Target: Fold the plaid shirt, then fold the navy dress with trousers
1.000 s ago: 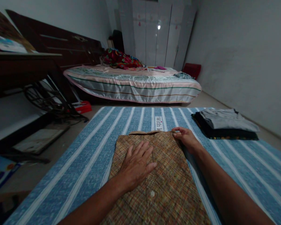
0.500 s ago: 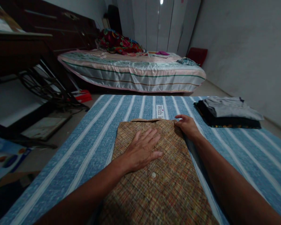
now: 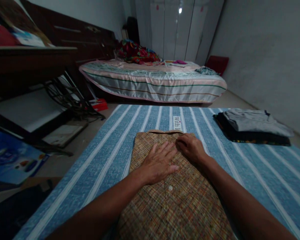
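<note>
Plaid garment (image 3: 182, 210): brown, tan and rust checks crisscross woven-looking cloth.
Pose: it lies flat and lengthwise, narrow end away from the camera, near end running out of view.
Tan band (image 3: 162, 132): it lines the far edge.
White button (image 3: 170, 188): it sits near mid-panel.
Place: blue-and-white striped cover (image 3: 100, 150).

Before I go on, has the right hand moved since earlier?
Yes: against the printed lettering on the striped sheet, the right hand has shifted left and slightly nearer.

Single head-worn view, facing forward and down, hands (image 3: 158, 165) close below
</note>
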